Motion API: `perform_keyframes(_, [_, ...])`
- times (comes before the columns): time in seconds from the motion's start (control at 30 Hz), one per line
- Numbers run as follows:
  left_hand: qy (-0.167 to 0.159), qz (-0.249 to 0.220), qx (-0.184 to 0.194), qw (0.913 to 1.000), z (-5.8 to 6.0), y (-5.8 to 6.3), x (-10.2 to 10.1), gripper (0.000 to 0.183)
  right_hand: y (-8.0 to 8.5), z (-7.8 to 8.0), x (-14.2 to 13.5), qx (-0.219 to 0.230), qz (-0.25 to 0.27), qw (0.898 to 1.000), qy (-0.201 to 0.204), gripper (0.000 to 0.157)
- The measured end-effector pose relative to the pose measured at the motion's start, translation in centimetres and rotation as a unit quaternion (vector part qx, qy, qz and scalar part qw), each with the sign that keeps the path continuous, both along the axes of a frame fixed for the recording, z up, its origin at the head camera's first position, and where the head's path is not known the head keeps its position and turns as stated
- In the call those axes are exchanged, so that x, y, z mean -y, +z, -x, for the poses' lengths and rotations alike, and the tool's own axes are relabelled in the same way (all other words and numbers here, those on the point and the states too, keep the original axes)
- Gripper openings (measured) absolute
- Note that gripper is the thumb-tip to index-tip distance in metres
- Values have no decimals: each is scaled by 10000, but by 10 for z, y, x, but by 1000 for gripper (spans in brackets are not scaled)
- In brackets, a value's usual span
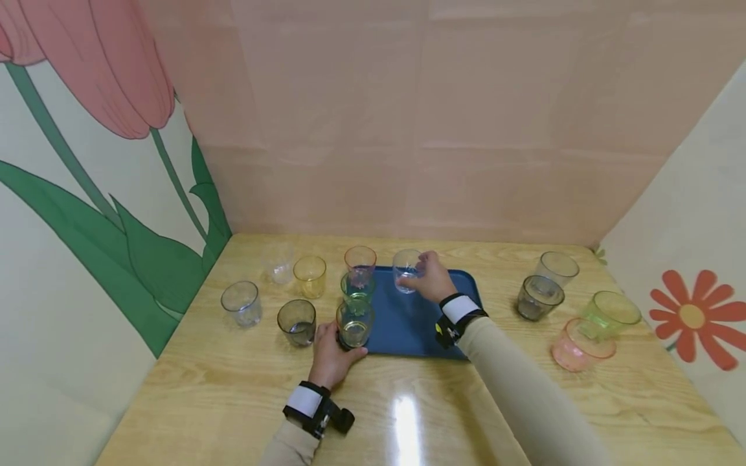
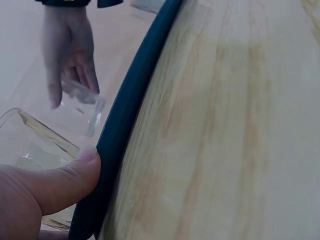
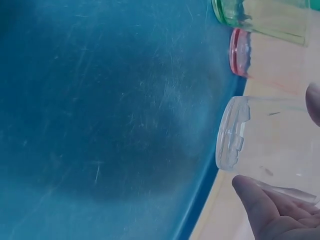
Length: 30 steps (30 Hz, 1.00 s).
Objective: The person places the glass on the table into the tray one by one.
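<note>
On a blue tray [image 1: 408, 330], a pink glass [image 1: 360, 259], a green glass [image 1: 357, 289] and a pale yellow glass [image 1: 355, 320] form a column along the left side. My left hand [image 1: 333, 358] grips the pale yellow glass low down at the tray's front left corner; its thumb [image 2: 75, 175] lies beside the tray rim in the left wrist view. My right hand [image 1: 434, 278] holds a clear glass [image 1: 406, 266] upright near the tray's back edge, right of the pink one. Fingers and thumb stand on opposite sides of this clear glass [image 3: 270, 137] in the right wrist view.
Left of the tray stand a clear glass [image 1: 280, 265], an amber glass [image 1: 310, 277], another clear glass [image 1: 241, 304] and a dark grey glass [image 1: 297, 322]. At the right are a colourless glass [image 1: 557, 266], a smoky glass [image 1: 540, 298], a lime glass [image 1: 613, 310] and a coral glass [image 1: 583, 347].
</note>
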State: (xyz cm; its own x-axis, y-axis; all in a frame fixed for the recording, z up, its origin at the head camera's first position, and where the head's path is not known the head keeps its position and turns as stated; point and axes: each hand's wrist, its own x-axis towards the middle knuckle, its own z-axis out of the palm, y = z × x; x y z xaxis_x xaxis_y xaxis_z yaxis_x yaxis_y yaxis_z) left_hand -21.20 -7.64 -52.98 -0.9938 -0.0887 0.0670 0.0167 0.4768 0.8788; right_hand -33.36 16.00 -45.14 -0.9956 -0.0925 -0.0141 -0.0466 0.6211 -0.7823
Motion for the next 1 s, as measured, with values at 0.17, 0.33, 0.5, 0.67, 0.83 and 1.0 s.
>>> perform_keyframes(0.17, [41, 25, -32, 10000, -3, -1, 0, 69, -12, 4, 11, -85, 119, 9998, -94, 82])
perform_keyframes(0.33, [35, 61, -36, 10000, -1, -2, 0, 70, -27, 8, 23, -216, 133, 9992, -304, 83])
perform_keyframes(0.5, [18, 71, -4, 10000, 2, 0, -1, 70, -31, 11, 31, -184, 75, 9991, -372, 83])
perform_keyframes(0.67, [3, 58, 36, 10000, 1, -1, -1, 71, -32, 12, 32, -118, 109, 9987, -479, 85])
perform_keyframes(0.83, [2, 46, 36, 10000, 0, 1, -1, 72, -35, 16, 33, -73, 73, 9990, -433, 86])
perform_keyframes(1.0, [5, 63, 40, 10000, 1, 0, 1, 71, -34, 19, 36, -16, 43, 9992, -394, 80])
